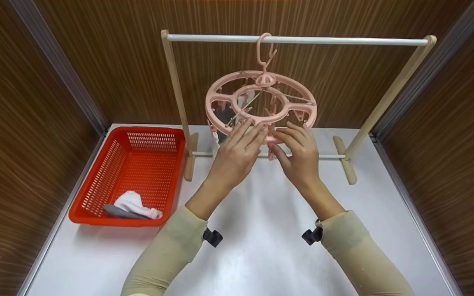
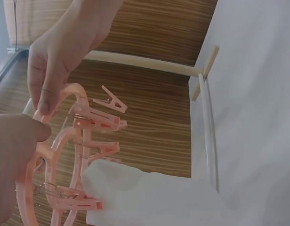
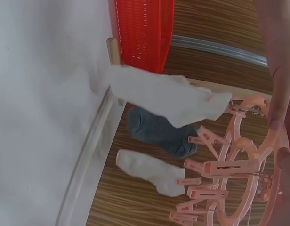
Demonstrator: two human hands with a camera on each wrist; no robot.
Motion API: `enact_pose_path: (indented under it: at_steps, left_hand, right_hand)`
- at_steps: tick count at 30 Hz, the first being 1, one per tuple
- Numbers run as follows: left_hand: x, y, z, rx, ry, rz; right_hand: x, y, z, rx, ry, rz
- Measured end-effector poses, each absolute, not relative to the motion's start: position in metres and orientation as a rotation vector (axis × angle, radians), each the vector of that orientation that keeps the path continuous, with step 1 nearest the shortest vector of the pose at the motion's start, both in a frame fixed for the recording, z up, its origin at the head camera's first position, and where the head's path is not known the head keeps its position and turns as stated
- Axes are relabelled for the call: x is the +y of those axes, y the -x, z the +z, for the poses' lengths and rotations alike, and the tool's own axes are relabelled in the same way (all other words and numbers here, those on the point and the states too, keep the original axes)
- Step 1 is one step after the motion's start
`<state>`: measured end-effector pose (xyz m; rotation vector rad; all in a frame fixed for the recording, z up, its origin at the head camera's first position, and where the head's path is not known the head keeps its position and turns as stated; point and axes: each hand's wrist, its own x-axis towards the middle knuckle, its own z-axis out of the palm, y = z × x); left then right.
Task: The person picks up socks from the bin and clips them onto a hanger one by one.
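Under the white rail (image 1: 344, 41), at the person's twelve o'clock, hangs the pink hanger (image 1: 265, 80), carrying a white sock (image 3: 154, 94) and grey sock (image 3: 157, 134) among others. Left hand (image 1: 235, 160) and right hand (image 1: 300, 154) both pinch it near six o'clock. Step in hand, judged: steadying or turning it. Next move likely calls for presenting an empty clip (image 2: 118, 105), then fetching laundry (image 1: 131, 201) from the red basket (image 1: 146, 168), ten o'clock.

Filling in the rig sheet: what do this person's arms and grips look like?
Left sleeve and right sleeve: plain pale khaki-green fabric, ending on the forearm. A small, blocky black device sits at each cuff, left and right. Left grip and right grip: bare five-fingered hands, ungloved. No cables or markings visible.
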<state>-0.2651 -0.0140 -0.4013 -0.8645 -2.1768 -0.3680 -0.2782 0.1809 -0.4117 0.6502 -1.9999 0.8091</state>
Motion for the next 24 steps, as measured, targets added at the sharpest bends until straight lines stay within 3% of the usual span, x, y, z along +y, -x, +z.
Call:
enact_pose_path:
  at_steps: [14, 24]
  left_hand:
    - [-0.021, 0.275, -0.405, -2.076, 0.760, -0.402]
    - [-0.031, 0.272, -0.405, -2.090, 0.729, -0.477]
  right_hand:
    - [0.174, 0.264, -0.406, -1.806, -0.764, 0.693]
    - [0.191, 0.256, -0.429, -1.948, -0.780, 0.807]
